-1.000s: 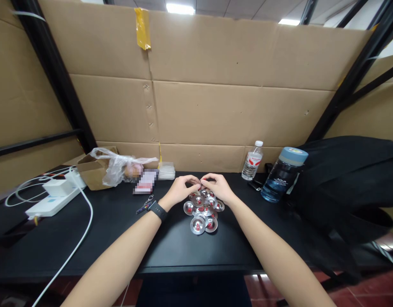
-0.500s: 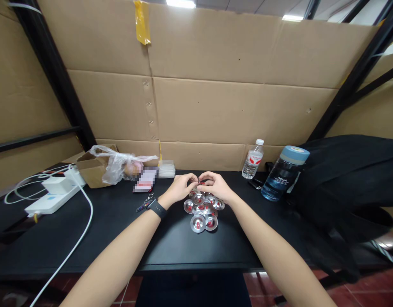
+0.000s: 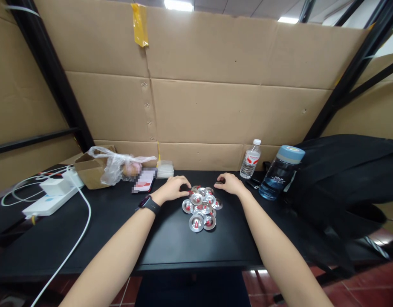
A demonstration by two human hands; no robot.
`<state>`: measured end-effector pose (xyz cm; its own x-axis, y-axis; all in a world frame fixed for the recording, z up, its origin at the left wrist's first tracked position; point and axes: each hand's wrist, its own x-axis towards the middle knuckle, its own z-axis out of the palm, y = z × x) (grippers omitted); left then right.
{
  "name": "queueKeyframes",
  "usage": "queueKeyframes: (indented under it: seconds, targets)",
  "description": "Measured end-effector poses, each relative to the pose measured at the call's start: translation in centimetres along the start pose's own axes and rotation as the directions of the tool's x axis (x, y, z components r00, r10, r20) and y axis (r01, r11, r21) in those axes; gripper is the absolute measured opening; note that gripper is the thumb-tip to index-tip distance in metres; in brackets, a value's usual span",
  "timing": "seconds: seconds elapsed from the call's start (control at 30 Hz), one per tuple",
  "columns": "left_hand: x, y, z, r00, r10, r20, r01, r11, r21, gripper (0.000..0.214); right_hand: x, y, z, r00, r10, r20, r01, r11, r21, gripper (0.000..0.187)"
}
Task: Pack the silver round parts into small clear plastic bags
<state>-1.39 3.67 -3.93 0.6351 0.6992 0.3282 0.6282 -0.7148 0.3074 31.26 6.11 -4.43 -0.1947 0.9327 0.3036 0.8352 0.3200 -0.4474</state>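
Observation:
A pile of several small silver discs with red centres [image 3: 201, 207] lies on the black table [image 3: 171, 243]. My left hand [image 3: 173, 188], with a dark watch [image 3: 148, 204] on its wrist, rests knuckles up at the pile's far left edge, fingers curled down. My right hand [image 3: 230, 183] is just beyond the pile's far right edge, fingers bent in a pinch on the table top. What either hand holds, if anything, is hidden under the fingers.
A clear water bottle [image 3: 250, 159] and a blue-capped bottle [image 3: 278, 174] stand at the back right beside a black bag [image 3: 340, 179]. At the back left are a cardboard box with a plastic bag [image 3: 102, 167], a white power strip [image 3: 49, 199] and a white cable [image 3: 78, 234]. Cardboard walls surround the table.
Both hands were pinched together above the pile on a small thing. They have now parted and dropped to the table, left hand to the left, right hand to the right.

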Motion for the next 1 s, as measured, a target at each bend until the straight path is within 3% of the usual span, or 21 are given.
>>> queueKeyframes:
  seconds: [0.2,0.3,0.4,0.5,0.6,0.73,0.87,1.0]
  targets:
    - [0.6,1.0,1.0,0.997,-0.060,-0.052,0.059,0.998,-0.009,0.011,-0.6,-4.1,0.7,0.967,-0.254,-0.022,0.252,0.942,0.221,0.021]
    - [0.7,1.6,0.6,0.985,-0.078,-0.152,0.069,0.996,-0.064,0.013,-1.5,-7.1,1.3,0.931,-0.366,-0.014,0.353,0.886,0.302,0.036]
    - [0.8,2.8,0.2,0.958,-0.089,-0.274,0.056,0.990,-0.126,0.014,-2.2,-9.4,2.1,0.917,-0.397,-0.042,0.392,0.875,0.283,0.044]
    - [1.0,3.8,0.0,0.936,-0.080,-0.344,0.019,0.984,-0.179,0.013,-2.5,-10.2,2.8,0.938,-0.334,-0.093,0.346,0.894,0.284,0.042]
    - [1.2,3.7,0.0,0.912,-0.120,-0.392,0.019,0.967,-0.253,0.017,-2.3,-10.1,2.8,0.967,-0.226,-0.115,0.254,0.882,0.398,0.042]
    - [1.3,2.7,0.3,0.900,-0.228,-0.372,0.078,0.923,-0.378,0.016,-2.0,-9.7,2.2,0.989,-0.075,-0.128,0.140,0.762,0.633,0.044]
    - [1.6,2.5,0.8,0.923,-0.223,-0.313,0.030,0.854,-0.520,0.019,-2.1,-9.9,2.2,0.994,-0.084,-0.067,0.104,0.601,0.793,0.050]
    - [1.8,2.6,1.3,0.907,-0.232,-0.351,-0.008,0.824,-0.566,0.015,-2.3,-10.5,2.8,0.991,-0.131,-0.010,0.079,0.534,0.842,0.052]
